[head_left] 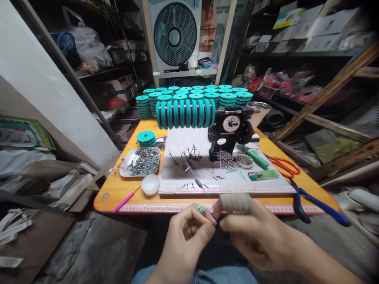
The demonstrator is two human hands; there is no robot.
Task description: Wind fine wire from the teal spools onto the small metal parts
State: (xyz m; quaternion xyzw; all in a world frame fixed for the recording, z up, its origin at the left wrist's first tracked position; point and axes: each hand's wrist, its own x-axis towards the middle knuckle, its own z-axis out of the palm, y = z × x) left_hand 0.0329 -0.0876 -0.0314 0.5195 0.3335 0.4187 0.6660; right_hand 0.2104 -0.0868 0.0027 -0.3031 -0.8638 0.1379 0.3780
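In front of the table edge, my left hand (189, 236) is closed in a pinch, with a tiny blue-tipped piece (214, 223) showing at its fingertips; its kind is too small to tell. Green patterned tape wraps one of its fingers. Close beside it, my right hand (254, 228) is curled and slightly blurred, a beige wrap around its index finger; whatever its fingertips hold is hidden. Beyond both hands lies a white board (174, 179). A thin line carrying a dark grey weight (198, 183) runs over it towards my hands.
A black winding machine (227, 126) with a dial carries a row of teal spools (186, 114). More stacked spools (196, 96) stand behind. Left are a tray (121, 170) of small metal parts and a pink-handled tool (123, 202); right are orange scissors (286, 167) and blue-handled pliers (322, 207).
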